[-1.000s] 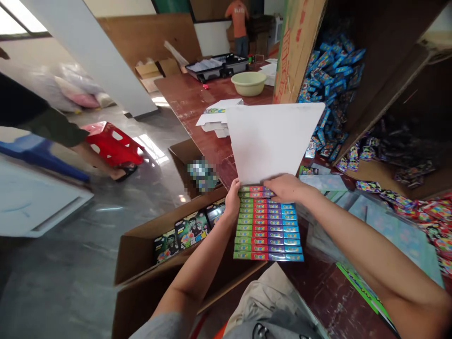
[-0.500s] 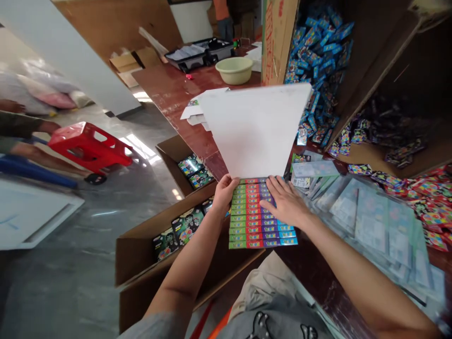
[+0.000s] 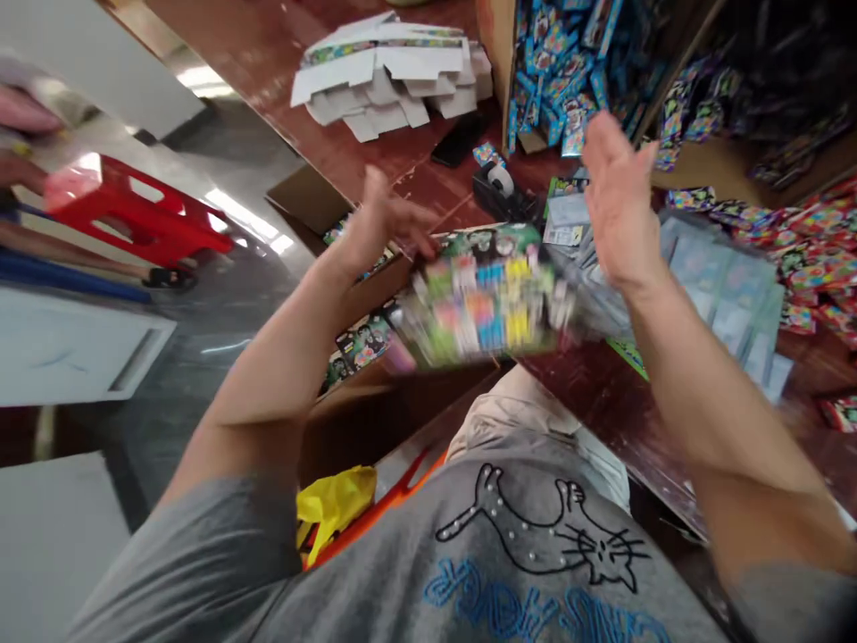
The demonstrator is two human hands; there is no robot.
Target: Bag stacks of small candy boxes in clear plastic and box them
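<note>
A colourful printed box (image 3: 482,308), smeared by motion, lies at the table's edge in front of my body. Its printed face is up, and the rows of packets seen before are hidden. My left hand (image 3: 378,223) is raised over its far left corner with fingers spread; I cannot tell whether the fingertips touch it. My right hand (image 3: 622,201) is held up to the right of the box, flat, fingers stretched out, holding nothing. Beyond the box is a black tape dispenser (image 3: 499,189) with a roll in it.
Folded white cartons (image 3: 395,80) and a black phone (image 3: 459,141) lie farther back. Blue packets (image 3: 562,62), red packets (image 3: 817,259) and clear plastic sleeves (image 3: 710,268) are at right. A cardboard box (image 3: 368,393) with printed boxes stands lower left. A person's hand touches a red stool (image 3: 134,205).
The white lid has come down over the rows of packets, and a printed face shows. Both hands have lifted and moved apart. The view has tilted down, showing the phone and tape dispenser.
</note>
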